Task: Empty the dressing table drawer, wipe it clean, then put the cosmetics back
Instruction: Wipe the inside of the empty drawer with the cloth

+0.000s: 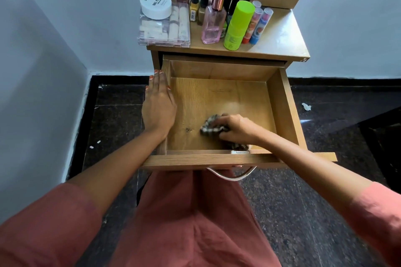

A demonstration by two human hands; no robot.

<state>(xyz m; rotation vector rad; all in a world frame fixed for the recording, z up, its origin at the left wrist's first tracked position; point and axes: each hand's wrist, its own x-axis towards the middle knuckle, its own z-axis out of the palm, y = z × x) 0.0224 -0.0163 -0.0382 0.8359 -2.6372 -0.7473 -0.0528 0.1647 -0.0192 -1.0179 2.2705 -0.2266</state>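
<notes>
Drawer (288,115) pulled toward bottom of frame (handle nearest), right hand (235,129) clamped on checked cloth (211,125), left hand (159,104) flat, fingers together, on left wall.

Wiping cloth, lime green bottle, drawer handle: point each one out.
wiping cloth (209,127), head view, bunched fabric left of the fingers
lime green bottle (238,25), head view, mid-body
drawer handle (227,176), head view, curved metal bar
</notes>
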